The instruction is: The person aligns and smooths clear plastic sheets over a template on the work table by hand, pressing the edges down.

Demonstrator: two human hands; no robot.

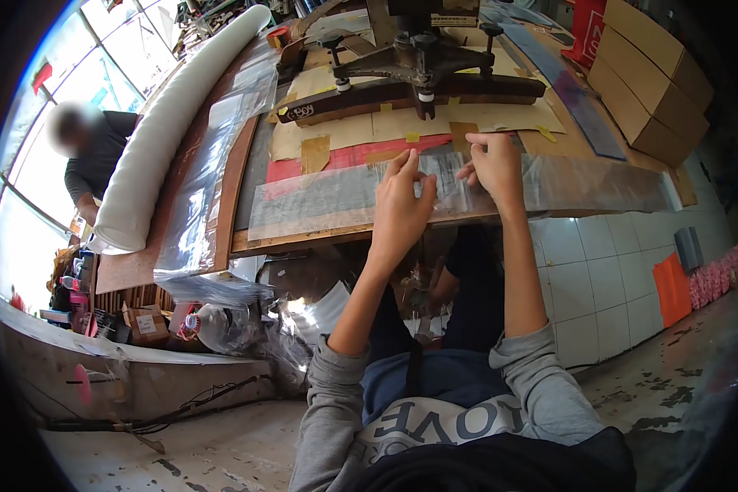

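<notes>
A long strip of clear plastic film (303, 205) lies along the table's front edge, wrinkled near its middle. Over that wrinkled part is my left hand (403, 197), its fingers stretched forward and the thumb held apart. To its right my right hand (498, 168) is bent at the wrist, with curled fingers and a gap between index finger and thumb. No object shows clearly in either hand; whether the fingertips touch the film I cannot tell. Beyond the hands, a dark metal press bar (410, 97) hangs over cardboard sheets (344, 135) and a red sheet (344, 156).
A large white roll (180, 123) and more clear film (201, 197) run along the left side. Another person (98, 160) is behind the roll. Cardboard boxes (652, 86) stand at the right, near a long bluish strip (578, 102). Bagged plastic (230, 328) lies below the table.
</notes>
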